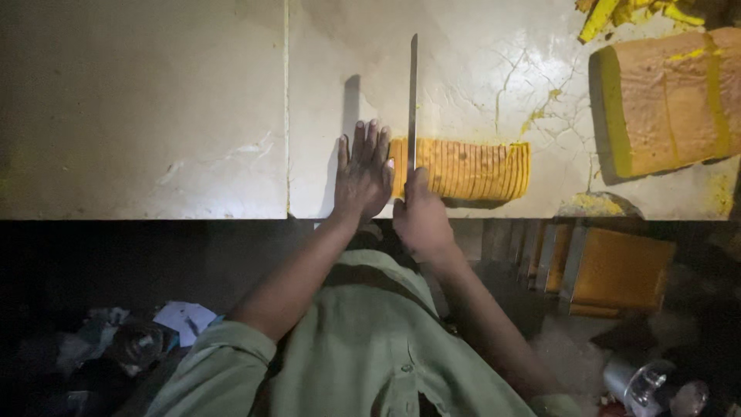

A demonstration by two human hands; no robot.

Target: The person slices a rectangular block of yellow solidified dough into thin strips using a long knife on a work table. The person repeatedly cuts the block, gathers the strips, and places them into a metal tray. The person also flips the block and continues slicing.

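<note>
1. Sliced loaf (471,168): a yellow-orange block lying lengthwise near the front edge of the counter (154,116), cut into many thin upright slices that stand packed side by side. Its left end meets the knife blade.
2. Knife (413,100): long, narrow blade seen edge-on, running straight away from the person, from the loaf's left end towards the back of the counter. It stands upright in the loaf.
3. Right hand (421,220): closed around the knife handle at the counter's front edge, fingers wrapped tight, just beside the loaf's near left corner.
4. Left hand (363,174): open and flat, fingers together and pointing away, palm down. It presses against the left end of the loaf, just beside the blade, and holds nothing.
5. Counter: pale, cracked stone surface with a seam running front to back left of the hands; yellow crumbs and smears lie around the loaf.
6. Uncut loaf (668,104): a large orange block with a yellow crust edge, at the right, well apart from the sliced loaf.
7. Yellow trimmings (633,11): strips heaped at the top right corner, behind the uncut loaf.
8. Tins (610,270): orange-filled rectangular pans below the counter edge, at the right.
9. Green shirt (363,347): the person's sleeves and front, in the lower middle.
</note>
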